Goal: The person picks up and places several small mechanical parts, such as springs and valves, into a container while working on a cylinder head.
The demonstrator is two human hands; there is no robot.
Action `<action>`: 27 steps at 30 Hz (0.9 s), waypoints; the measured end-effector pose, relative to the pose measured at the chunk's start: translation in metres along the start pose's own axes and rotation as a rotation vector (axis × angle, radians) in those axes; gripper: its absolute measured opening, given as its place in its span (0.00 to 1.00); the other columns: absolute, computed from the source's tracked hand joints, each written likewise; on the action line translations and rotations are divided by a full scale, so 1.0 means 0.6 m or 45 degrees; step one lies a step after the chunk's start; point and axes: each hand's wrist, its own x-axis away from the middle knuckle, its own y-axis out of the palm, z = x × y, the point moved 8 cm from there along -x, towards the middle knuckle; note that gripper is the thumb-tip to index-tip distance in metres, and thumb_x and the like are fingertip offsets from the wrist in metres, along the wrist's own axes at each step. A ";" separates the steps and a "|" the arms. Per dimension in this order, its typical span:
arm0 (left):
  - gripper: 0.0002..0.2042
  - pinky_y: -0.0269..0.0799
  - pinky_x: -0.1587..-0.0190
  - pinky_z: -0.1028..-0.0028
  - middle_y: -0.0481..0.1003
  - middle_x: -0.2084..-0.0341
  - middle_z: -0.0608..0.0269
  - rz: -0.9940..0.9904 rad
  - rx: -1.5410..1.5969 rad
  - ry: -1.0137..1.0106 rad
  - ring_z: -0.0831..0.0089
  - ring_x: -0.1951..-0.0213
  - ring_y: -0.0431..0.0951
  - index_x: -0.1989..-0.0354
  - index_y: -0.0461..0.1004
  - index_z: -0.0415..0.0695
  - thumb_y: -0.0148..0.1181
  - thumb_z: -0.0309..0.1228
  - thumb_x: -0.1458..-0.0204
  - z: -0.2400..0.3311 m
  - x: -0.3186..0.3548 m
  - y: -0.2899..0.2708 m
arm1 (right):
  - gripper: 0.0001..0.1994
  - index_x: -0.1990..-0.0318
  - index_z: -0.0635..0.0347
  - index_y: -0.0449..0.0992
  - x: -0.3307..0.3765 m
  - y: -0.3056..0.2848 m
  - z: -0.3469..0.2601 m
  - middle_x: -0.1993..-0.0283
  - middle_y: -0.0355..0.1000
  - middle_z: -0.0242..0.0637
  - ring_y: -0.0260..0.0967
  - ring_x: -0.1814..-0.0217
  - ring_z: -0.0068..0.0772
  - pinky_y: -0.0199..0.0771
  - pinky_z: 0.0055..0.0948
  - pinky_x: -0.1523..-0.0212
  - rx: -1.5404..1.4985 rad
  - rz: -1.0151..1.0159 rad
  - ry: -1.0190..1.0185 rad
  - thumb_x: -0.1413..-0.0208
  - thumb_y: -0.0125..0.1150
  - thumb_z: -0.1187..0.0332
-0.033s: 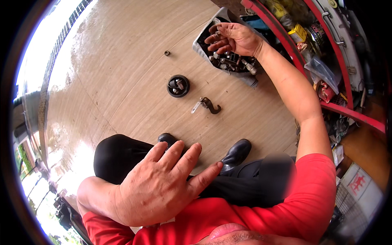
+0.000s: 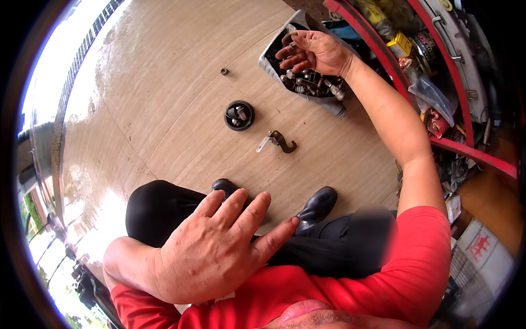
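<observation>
A: A wide, pale wooden floor (image 2: 164, 109), glossy with daylight on the left; red metal shelving (image 2: 466, 148) crammed with clutter runs along the right.

B: And the hands?

A: The right hand (image 2: 315, 52) reaches to the far right, fingers curled over a grey tray (image 2: 271, 52) of bolts and small metal parts (image 2: 309, 82). Whether it pinches one I cannot tell. The left hand (image 2: 219, 252) lies flat and released on the black-trousered knee, near.

B: How would those parts handle?

A: Likely stiff, small, heavy for their size, perhaps greasy; best pinched by the shank.

B: Around them?

A: A round black cap (image 2: 239, 115) and a hooked bracket (image 2: 278, 141) lie mid-floor, a lone nut (image 2: 224, 71) farther off.
</observation>
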 end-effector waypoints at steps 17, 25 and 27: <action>0.27 0.69 0.49 0.59 0.69 0.47 0.44 0.004 -0.039 0.018 0.51 0.48 0.73 0.35 0.65 0.51 0.56 0.41 0.45 0.006 0.012 0.001 | 0.10 0.61 0.60 0.76 -0.092 0.010 0.086 0.71 0.72 0.29 0.72 0.71 0.21 0.72 0.21 0.78 0.646 0.379 0.225 0.35 0.56 0.62; 0.25 0.69 0.51 0.63 0.71 0.49 0.45 0.050 -0.025 0.018 0.54 0.51 0.73 0.37 0.67 0.51 0.51 0.36 0.46 0.009 0.011 0.009 | 0.19 0.49 0.63 0.69 -0.273 0.021 0.195 0.55 0.76 0.55 0.74 0.49 0.54 0.74 0.43 0.48 1.831 0.491 0.270 0.39 0.57 0.57; 0.25 0.69 0.51 0.63 0.71 0.48 0.45 0.022 -0.009 -0.018 0.54 0.50 0.73 0.36 0.67 0.51 0.50 0.35 0.46 -0.002 0.013 0.006 | 0.23 0.45 0.62 0.60 -0.308 0.008 0.235 0.53 0.75 0.56 0.73 0.48 0.56 0.74 0.46 0.46 1.950 0.487 0.460 0.38 0.57 0.56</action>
